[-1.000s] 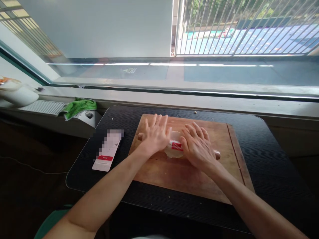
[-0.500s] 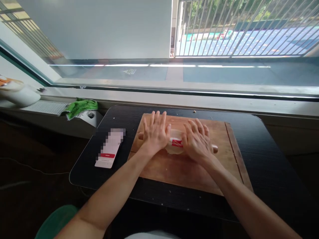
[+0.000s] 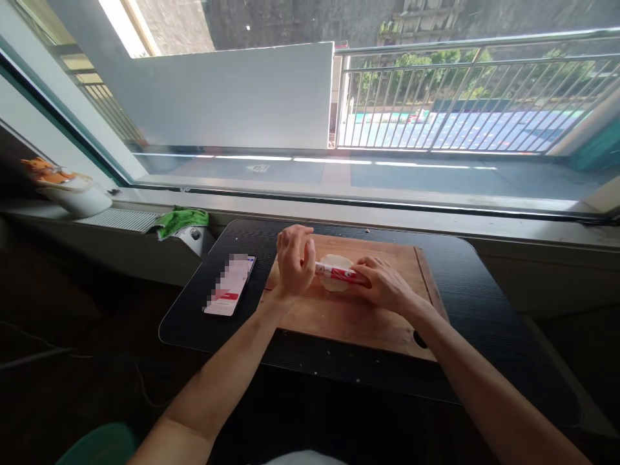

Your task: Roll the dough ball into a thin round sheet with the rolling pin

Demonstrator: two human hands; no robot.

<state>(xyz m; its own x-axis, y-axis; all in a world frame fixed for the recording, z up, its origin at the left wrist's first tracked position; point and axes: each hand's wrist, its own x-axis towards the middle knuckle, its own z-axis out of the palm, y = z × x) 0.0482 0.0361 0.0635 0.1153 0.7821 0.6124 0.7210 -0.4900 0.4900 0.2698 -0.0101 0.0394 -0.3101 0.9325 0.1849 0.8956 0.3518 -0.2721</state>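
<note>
A flat round of dough (image 3: 334, 285) lies on the wooden board (image 3: 320, 318). Across the dough rests a rolling pin (image 3: 340, 274) with a red and white label on its middle. My right hand (image 3: 385, 281) wraps the pin's right part, hiding that end. At the pin's left end, my left hand (image 3: 294, 265) is tipped up with its fingers loosely bent and its thumb apart. The left hand covers that end of the pin, so whether its palm still touches the wood is unclear.
Left of the board a phone (image 3: 231, 287) lies on the black table (image 3: 489, 316). Small crumbs dot the table's front edge. Behind, a green cloth (image 3: 181, 221) hangs on a radiator beside a white pot (image 3: 75, 194). A large window runs along the back.
My left hand has turned up from lying flat over the pin. My right hand has closed around the pin from a flatter spread. The camera view has tilted upward.
</note>
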